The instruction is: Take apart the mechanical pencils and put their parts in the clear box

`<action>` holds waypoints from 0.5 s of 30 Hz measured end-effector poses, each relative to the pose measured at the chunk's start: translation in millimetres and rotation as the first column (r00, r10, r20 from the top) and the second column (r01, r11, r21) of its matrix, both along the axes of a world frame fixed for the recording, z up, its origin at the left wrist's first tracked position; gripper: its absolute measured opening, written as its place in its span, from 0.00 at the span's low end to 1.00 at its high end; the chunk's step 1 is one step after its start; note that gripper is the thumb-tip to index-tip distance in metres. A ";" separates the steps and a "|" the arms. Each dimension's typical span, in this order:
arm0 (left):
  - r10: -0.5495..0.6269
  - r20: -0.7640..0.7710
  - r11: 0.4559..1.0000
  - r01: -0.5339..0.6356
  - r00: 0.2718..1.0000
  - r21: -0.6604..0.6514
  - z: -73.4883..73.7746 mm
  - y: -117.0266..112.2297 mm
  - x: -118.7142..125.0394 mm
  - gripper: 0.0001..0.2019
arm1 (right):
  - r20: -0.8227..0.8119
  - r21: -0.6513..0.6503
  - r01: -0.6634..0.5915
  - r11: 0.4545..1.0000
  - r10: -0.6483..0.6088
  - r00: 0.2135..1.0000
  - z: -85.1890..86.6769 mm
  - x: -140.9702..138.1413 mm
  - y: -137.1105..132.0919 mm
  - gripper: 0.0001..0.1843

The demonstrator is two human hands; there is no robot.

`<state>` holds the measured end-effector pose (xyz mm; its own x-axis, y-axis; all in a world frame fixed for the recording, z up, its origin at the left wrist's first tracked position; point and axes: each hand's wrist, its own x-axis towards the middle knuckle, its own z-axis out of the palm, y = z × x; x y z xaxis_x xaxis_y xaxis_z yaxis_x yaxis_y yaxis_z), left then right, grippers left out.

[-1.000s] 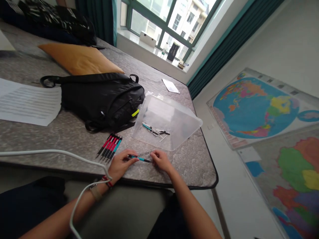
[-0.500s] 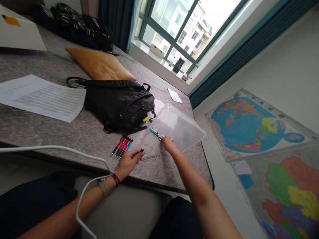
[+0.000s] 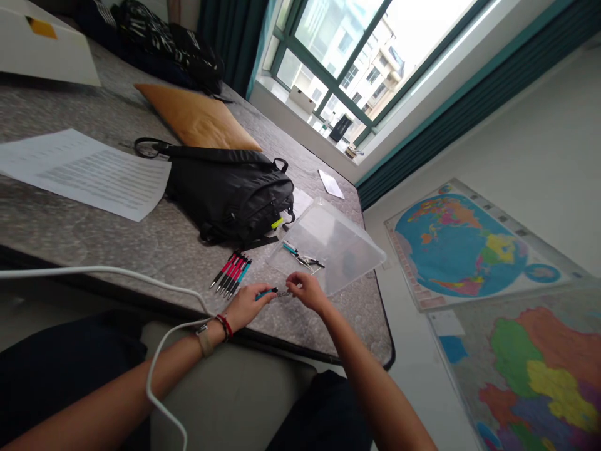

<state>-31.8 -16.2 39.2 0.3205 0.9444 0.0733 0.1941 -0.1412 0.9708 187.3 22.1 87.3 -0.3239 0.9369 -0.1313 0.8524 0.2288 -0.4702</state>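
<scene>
My left hand (image 3: 246, 305) is closed around a blue pen barrel (image 3: 266, 293) with a black end pointing right, over the front edge of the padded surface. Just right of that end, the fingers of my right hand (image 3: 306, 292) are pinched together; whatever is between them is too small to make out. Left of my hands, several pens (image 3: 231, 274) with red or blue barrels and black grips lie side by side. Loose pen parts (image 3: 300, 255), blue, black and white, rest on a clear plastic sheet or case (image 3: 350, 247) beyond my right hand.
Behind the pens lies a black backpack (image 3: 225, 194), with a brown envelope (image 3: 201, 118) past it. A printed sheet (image 3: 103, 172) lies to the left. A white cable (image 3: 154, 376) crosses in front of my left forearm. Wall maps (image 3: 462, 241) hang at right.
My right hand has come back from the pen parts on the plastic toward my left hand. The blue barrel in my left hand now shows more. The view has shifted slightly.
</scene>
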 end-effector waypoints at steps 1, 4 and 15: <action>-0.007 -0.003 1.000 0.007 1.000 0.014 -0.7 -0.9 0.7 0.18 | -0.112 -0.026 -0.018 1.000 0.015 0.994 4.9 -3.5 -8.5 0.08; -0.044 -0.010 0.998 0.044 0.999 0.055 -1.8 -3.7 2.2 0.17 | -0.241 -0.047 -0.062 0.997 0.049 0.969 21.8 -10.9 -26.0 0.08; -0.111 -0.019 0.989 0.112 0.994 0.099 -0.2 -13.0 2.8 0.16 | -0.166 0.036 -0.100 0.994 0.105 0.980 43.7 -27.3 -42.8 0.06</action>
<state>-29.0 -29.2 39.0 0.4250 0.8909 0.1605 0.1843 -0.2587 0.9482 160.0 -20.7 131.0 -0.4338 0.9000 -0.0414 0.7333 0.3260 -0.5967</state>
